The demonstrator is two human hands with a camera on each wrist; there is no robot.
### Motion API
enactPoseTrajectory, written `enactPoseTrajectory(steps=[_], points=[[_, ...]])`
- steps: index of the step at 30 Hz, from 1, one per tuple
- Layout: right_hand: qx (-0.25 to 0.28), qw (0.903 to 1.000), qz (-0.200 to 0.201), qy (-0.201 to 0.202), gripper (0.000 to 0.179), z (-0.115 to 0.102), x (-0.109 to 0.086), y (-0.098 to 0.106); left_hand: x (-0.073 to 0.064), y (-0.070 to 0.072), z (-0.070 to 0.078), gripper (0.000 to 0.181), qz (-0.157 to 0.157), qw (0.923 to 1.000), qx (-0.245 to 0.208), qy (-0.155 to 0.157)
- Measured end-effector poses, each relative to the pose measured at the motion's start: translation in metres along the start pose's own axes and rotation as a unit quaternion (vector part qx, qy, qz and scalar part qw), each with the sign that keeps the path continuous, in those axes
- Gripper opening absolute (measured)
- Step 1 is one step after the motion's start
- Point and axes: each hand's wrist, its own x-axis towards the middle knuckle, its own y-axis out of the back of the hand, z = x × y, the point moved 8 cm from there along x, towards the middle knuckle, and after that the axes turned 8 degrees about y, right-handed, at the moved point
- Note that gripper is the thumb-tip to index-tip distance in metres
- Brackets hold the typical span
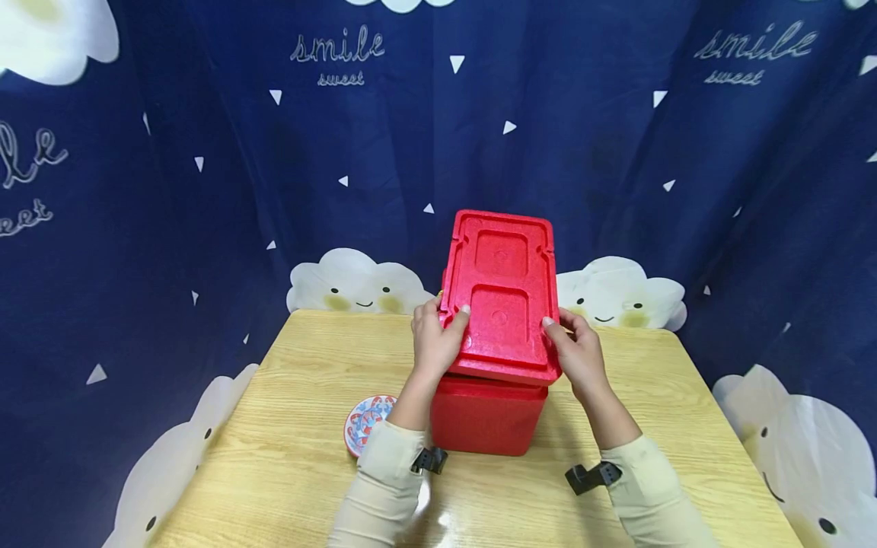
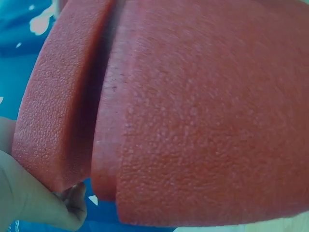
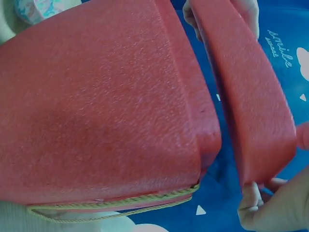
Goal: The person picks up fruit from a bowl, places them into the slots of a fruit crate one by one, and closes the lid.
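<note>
A red foam lid [image 1: 502, 262] with two recessed rectangles is held over a red foam box [image 1: 488, 422] in the head view. My left hand [image 1: 435, 339] grips the lid's left edge, thumb on its upper face. On the opposite edge, my right hand [image 1: 579, 355] pinches it the same way. Both wrist views show a gap between the lid [image 3: 258, 96] and the box [image 3: 111, 101], the lid sitting at a slant. A thin yellowish rope [image 3: 118, 198] runs along one side of the box in the right wrist view. The lid hides the box's inside.
A round dish [image 1: 363, 423] with a red and blue pattern sits left of the box, partly covered by my left forearm. The wooden table [image 1: 308, 380] carries everything. Behind it hangs a dark blue curtain [image 1: 384, 152] with clouds and triangles.
</note>
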Motion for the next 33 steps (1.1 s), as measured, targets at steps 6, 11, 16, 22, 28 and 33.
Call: enactPoseTrajectory(steps=[6, 11, 16, 22, 28, 33], points=[[0.005, 0.9994, 0.033, 0.005, 0.048, -0.007, 0.005, 0.000, 0.005, 0.002, 0.008, 0.048, 0.017, 0.9984, 0.045, -0.031], [0.000, 0.9991, 0.039, 0.019, 0.049, -0.013, 0.008, 0.000, 0.012, 0.006, 0.014, 0.048, 0.015, 0.9983, 0.048, -0.028], [0.001, 0.9979, 0.045, 0.048, 0.049, -0.021, 0.013, 0.000, 0.017, 0.009, 0.015, 0.041, 0.007, 0.9996, 0.026, -0.004], [0.011, 0.9970, 0.044, 0.062, 0.046, -0.028, 0.016, -0.003, 0.019, 0.012, 0.016, 0.034, -0.003, 0.9996, -0.024, 0.014], [0.030, 0.9976, 0.032, 0.054, 0.051, -0.028, 0.017, -0.007, 0.019, 0.012, 0.015, 0.041, -0.013, 0.9989, -0.043, 0.016], [0.017, 0.9974, 0.027, 0.064, 0.057, -0.030, 0.019, -0.009, 0.020, 0.012, 0.015, 0.053, -0.009, 0.9991, -0.039, 0.014]])
